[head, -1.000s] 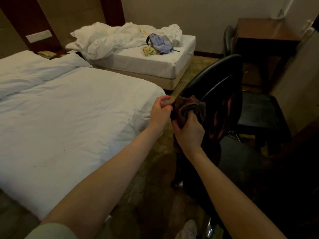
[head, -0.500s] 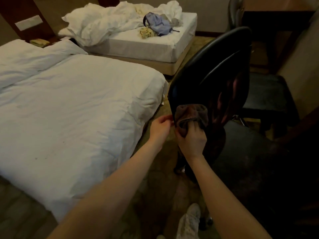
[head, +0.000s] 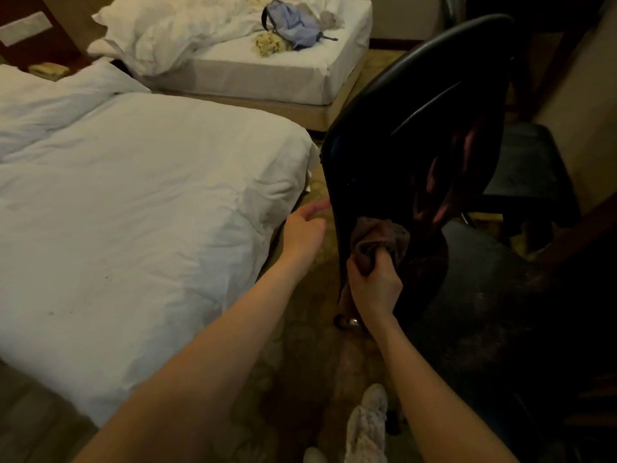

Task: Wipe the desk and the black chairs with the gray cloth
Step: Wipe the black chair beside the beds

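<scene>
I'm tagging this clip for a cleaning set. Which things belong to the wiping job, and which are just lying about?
Job: cloth, gripped by the right hand; black chair it presses on; left hand by the chair's edge.
Lying about: near bed; far bed; blue bag and yellowish bundle on it.

A bed with a white duvet point(head: 133, 212) lies left of the left hand point(head: 305, 232), its corner just beside the hand. A second bed point(head: 267, 81) stands beyond the hand. It carries rumpled white bedding point(head: 173, 31), a blue-gray bag point(head: 293, 23) and a yellowish crumpled item point(head: 270, 45). Patterned floor point(head: 300, 345) lies below the hand.
</scene>
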{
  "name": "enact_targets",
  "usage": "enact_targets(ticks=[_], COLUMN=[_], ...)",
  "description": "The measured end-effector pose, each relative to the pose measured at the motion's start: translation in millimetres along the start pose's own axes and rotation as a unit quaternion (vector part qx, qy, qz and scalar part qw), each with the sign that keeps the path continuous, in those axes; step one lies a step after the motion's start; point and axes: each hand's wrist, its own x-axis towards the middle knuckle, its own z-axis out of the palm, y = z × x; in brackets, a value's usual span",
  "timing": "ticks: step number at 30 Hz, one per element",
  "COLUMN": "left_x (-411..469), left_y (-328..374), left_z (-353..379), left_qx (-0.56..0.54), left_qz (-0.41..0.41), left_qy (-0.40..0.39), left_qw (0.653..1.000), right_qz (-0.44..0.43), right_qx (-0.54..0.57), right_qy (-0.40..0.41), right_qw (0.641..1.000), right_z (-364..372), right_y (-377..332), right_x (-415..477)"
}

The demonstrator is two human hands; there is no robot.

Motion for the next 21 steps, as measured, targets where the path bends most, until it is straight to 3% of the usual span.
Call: enact_targets(ticks=[2,4,8,11,16,21], left_x=[3.3,6.7,12.6,14.1,26.3,38.6], left_y=[0.5,3.3,3.4,2.1,-12.0,-14.5], left_z=[2.1,2.8,2.6,6.7,9.9,17.8], left_qx=[-0.011,-0.036,-0.039,-0.066,-0.095,-0.116], left_qz=[0.004,0.001,-0.004,0.003,0.017,0.039], left_qy=[-0.009,-0.018,-0.005,0.001,0.007,0.02], left_qw=[1.0,0.999,0.999,0.998,0.995,0.992], right_qz=[-0.015,-0.09,-0.166,-0.119,-0.082,-0.014], right_qx=[0.074,0.1,0.025,0.05,-0.068,-0.052], right_qy=[0.043,0.061,-0.029,-0.048,-0.153,-0.203], right_qw=[0.996,0.989,0.985,0.99,0.982,0.978], right_z=[-11.7,-20.1,-8.4,-0.4,23.4,41.3], right_y=[-17.8,-41.9,-57.9,-34.1,20.7,41.0], right_x=[4.5,14.1,32.9,25.0,12.0,21.1])
